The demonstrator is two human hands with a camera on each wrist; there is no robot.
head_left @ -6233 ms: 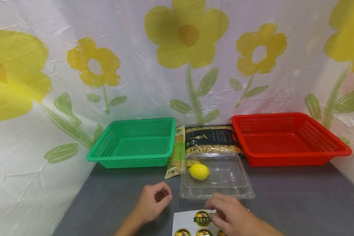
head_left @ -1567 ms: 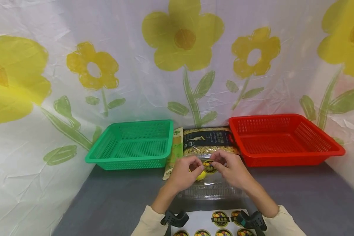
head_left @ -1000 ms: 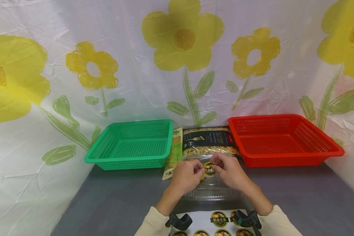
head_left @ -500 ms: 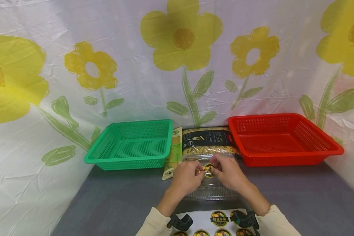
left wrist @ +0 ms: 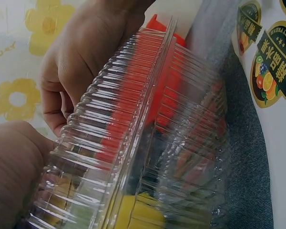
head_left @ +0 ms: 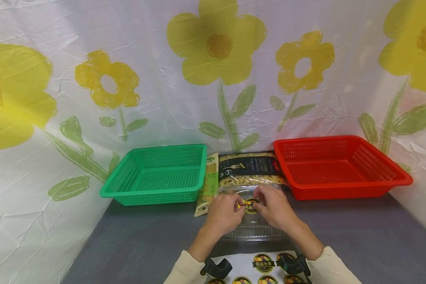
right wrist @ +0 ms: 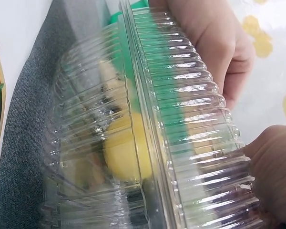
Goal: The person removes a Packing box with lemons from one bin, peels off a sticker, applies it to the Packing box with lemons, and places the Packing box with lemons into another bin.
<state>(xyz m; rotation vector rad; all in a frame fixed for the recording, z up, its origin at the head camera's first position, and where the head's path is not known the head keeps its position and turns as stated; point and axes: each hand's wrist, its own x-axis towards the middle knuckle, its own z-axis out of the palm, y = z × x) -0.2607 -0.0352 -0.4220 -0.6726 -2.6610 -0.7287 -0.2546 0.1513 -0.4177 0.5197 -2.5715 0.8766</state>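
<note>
A round fruit-label sticker [head_left: 250, 205] with a black banner lies close over the top of the clear plastic clamshell container [head_left: 254, 233]. My left hand [head_left: 224, 213] pinches the sticker's left edge between thumb and forefinger. On the opposite edge, my right hand [head_left: 275, 208] pinches it the same way. Inside the container sits a yellow lemon [right wrist: 128, 149], seen through the ribbed side in both wrist views and mostly covered by my left hand from the head view. The fingertips are hidden behind the lid's ribs in the wrist views.
In front lies a white sticker sheet [head_left: 241, 271] with several round labels. Behind the container is a pasta bag [head_left: 250, 167], with a narrow noodle packet [head_left: 209, 185] on its left. A green basket [head_left: 152, 196] stands left, a red basket [head_left: 351, 192] right.
Earlier my hands were down by the sheet and container front. The sticker has since come off the sheet, been carried over the container, and lowered slightly toward the lid.
</note>
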